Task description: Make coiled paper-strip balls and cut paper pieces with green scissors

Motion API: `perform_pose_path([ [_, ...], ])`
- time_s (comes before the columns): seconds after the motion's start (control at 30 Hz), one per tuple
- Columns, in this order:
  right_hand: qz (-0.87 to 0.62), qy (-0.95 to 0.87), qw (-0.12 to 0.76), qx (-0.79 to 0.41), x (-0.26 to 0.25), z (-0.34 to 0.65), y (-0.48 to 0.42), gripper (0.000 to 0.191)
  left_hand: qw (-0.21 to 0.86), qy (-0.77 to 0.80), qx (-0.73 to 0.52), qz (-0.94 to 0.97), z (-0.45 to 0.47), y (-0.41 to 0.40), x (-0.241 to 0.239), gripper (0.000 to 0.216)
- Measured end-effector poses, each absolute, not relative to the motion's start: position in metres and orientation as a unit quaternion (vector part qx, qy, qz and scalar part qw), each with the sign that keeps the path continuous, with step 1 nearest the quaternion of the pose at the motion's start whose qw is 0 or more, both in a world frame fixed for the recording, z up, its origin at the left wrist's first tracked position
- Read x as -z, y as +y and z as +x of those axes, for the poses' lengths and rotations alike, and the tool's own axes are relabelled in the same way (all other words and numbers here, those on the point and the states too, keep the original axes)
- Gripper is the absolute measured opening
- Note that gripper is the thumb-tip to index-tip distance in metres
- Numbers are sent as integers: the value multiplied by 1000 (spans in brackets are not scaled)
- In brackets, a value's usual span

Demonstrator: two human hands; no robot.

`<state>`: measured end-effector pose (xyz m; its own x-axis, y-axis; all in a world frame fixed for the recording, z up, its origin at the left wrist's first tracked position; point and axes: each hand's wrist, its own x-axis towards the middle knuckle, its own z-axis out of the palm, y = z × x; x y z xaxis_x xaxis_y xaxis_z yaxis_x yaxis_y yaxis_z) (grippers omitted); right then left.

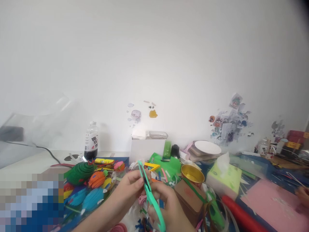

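Note:
My right hand (166,207) grips a pair of green-handled scissors (151,193), blades pointing up and away from me. My left hand (130,190) comes in from the lower left, its fingertips pinched at the scissor blades, apparently on a small strip of paper that I cannot make out clearly. Both hands hover low over the cluttered blue table (251,180), just in front of a gold tin cup (192,174) and a brown box (190,196).
Colourful paper craft balls (87,183) lie at the left beside a dark drink bottle (91,141). A white box (147,148), tissue pack (223,178), red roll (241,216) and pink sheet (272,203) fill the middle and right. Another person's hand (303,195) shows at the right edge.

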<state>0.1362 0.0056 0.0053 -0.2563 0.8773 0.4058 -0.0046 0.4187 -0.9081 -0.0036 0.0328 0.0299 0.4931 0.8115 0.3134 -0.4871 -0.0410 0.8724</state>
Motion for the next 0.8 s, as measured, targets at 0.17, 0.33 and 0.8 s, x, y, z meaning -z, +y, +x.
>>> perform_pose_path([
  [0.17, -338, -656, 520, -430, -3, 136, 7, 36, 670, 150, -489, 538, -6, 33, -29, 32],
  [0.33, -327, -650, 532, -432, 2, 137, 11, 36, 675, 138, -485, 539, -6, 33, -30, 28],
  [0.8, -205, -658, 498, -526, -8, 137, 10, 51, 700, 101, -478, 522, -4, 39, -27, 33],
])
